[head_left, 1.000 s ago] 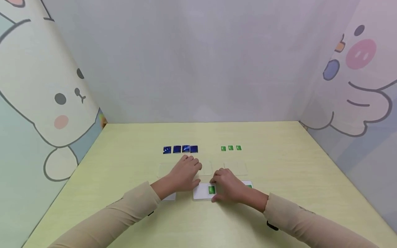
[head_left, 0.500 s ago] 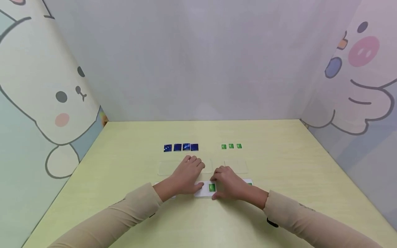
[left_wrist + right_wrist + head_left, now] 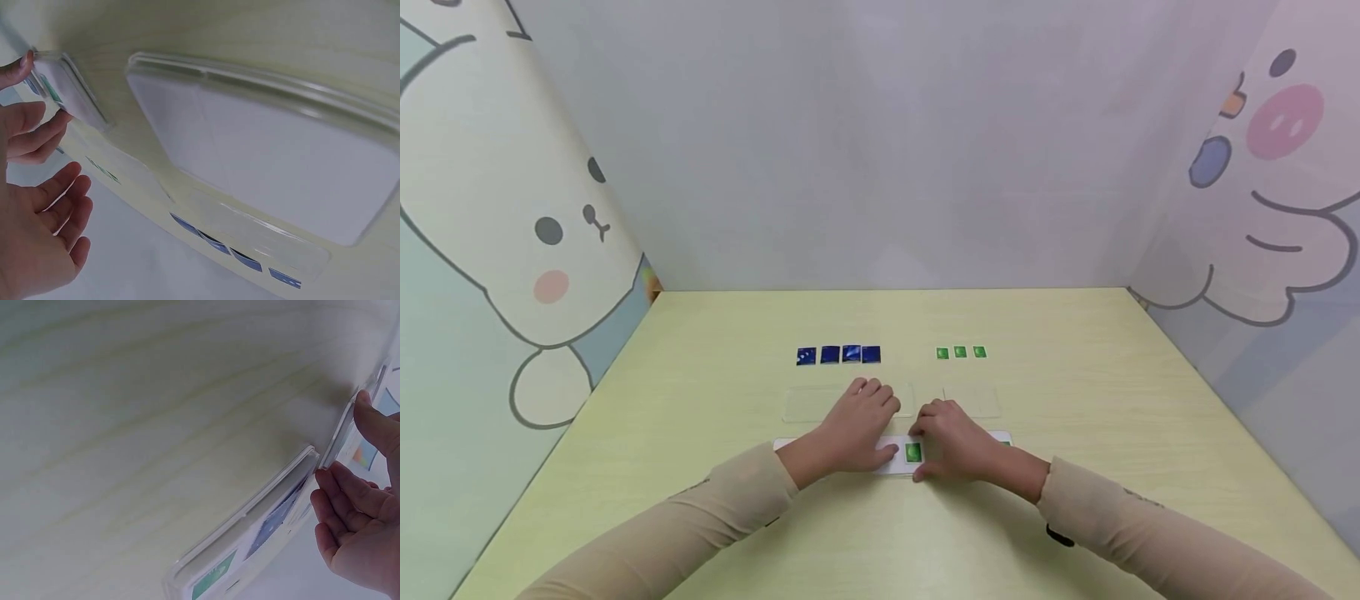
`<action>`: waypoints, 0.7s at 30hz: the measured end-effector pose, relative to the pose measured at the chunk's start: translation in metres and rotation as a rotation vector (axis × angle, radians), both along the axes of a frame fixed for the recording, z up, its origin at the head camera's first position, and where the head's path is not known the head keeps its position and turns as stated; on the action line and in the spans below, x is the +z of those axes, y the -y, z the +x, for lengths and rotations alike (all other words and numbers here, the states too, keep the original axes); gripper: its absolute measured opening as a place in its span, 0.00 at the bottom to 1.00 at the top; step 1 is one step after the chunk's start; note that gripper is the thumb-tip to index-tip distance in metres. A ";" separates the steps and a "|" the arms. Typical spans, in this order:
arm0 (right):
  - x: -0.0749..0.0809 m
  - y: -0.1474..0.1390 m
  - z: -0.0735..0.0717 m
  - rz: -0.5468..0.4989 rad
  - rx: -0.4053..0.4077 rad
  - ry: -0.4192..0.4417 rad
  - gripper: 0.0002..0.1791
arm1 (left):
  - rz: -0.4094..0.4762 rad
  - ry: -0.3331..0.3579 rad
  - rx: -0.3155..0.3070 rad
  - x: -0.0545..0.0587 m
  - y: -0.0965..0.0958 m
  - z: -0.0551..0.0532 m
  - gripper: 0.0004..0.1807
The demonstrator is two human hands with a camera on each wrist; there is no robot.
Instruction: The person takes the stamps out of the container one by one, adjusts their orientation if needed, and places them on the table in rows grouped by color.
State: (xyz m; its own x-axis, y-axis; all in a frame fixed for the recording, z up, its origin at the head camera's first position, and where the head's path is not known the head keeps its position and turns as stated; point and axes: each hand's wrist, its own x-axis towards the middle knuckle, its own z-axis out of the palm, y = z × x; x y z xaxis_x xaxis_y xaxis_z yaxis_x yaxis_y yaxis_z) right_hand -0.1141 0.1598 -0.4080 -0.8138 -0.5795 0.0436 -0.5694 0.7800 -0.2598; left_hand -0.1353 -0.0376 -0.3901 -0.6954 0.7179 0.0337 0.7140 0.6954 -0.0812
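Three flat white cases lie in a row on the table. My right hand (image 3: 955, 443) grips the middle case (image 3: 891, 468) across its width, thumb at the near edge and fingers at the far edge. A green square picture (image 3: 913, 452) shows on this case between my hands. My left hand (image 3: 859, 427) is over the gap at its left end, fingers loosely bent, thumb tip over the white surface near the green picture. The left case (image 3: 269, 150) lies partly behind my left wrist. Beyond my right hand is the right case (image 3: 234, 547), with green and blue pictures on it.
Clear plastic covers (image 3: 811, 403) lie behind the cases, one more clear cover (image 3: 973, 402) to the right. Farther back are several dark blue squares (image 3: 830, 355) in a row and three small green squares (image 3: 960, 352). A pale curtain wall (image 3: 880, 150) closes off the table's back.
My left hand has slid slightly right, its thumb moving over the middle case toward the green picture. My right hand keeps its grip. The head view has tilted up a little.
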 end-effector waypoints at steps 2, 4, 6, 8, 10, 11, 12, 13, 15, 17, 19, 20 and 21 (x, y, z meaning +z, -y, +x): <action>0.000 0.000 0.000 -0.002 0.002 -0.001 0.31 | 0.000 -0.007 -0.007 -0.001 -0.001 0.000 0.27; 0.000 0.000 0.000 -0.012 0.006 -0.003 0.30 | -0.004 -0.010 -0.010 -0.001 -0.002 0.001 0.27; 0.000 0.000 0.001 -0.018 0.010 -0.006 0.30 | -0.007 -0.008 -0.009 -0.002 -0.003 0.001 0.26; 0.000 0.000 0.001 -0.024 0.012 -0.007 0.30 | -0.006 0.007 -0.004 -0.004 -0.004 0.001 0.26; 0.000 0.000 0.001 -0.023 0.011 -0.005 0.30 | 0.006 0.030 0.007 -0.005 -0.006 0.001 0.26; 0.000 0.000 0.001 -0.020 0.011 -0.006 0.30 | 0.012 0.040 0.016 -0.006 -0.006 0.001 0.26; 0.000 0.000 0.000 -0.020 0.011 -0.007 0.30 | 0.018 0.051 0.026 -0.007 -0.007 0.000 0.26; 0.000 0.001 0.000 -0.020 0.011 -0.007 0.30 | 0.025 0.062 0.036 -0.007 -0.007 0.000 0.25; 0.001 0.001 0.000 -0.023 0.015 -0.007 0.29 | 0.043 0.086 0.056 -0.007 -0.009 0.000 0.25; 0.001 0.001 0.000 -0.027 0.020 -0.007 0.29 | 0.062 0.116 0.071 -0.007 -0.011 0.001 0.23; 0.001 0.000 -0.001 -0.035 0.023 -0.006 0.29 | 0.085 0.154 0.081 -0.007 -0.013 0.001 0.23; 0.001 0.000 -0.001 -0.034 0.023 -0.006 0.29 | 0.095 0.170 0.084 -0.008 -0.014 0.001 0.23; 0.000 0.000 -0.001 -0.034 0.023 -0.006 0.29 | 0.100 0.182 0.089 -0.009 -0.016 0.001 0.23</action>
State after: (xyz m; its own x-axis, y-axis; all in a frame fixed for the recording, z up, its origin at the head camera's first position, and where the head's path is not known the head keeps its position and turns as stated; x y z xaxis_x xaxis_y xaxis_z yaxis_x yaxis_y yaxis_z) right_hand -0.1152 0.1601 -0.4076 -0.8000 -0.5961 0.0685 -0.5887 0.7575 -0.2822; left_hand -0.1339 -0.0219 -0.3987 -0.7570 0.6527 -0.0307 0.6459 0.7545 0.1159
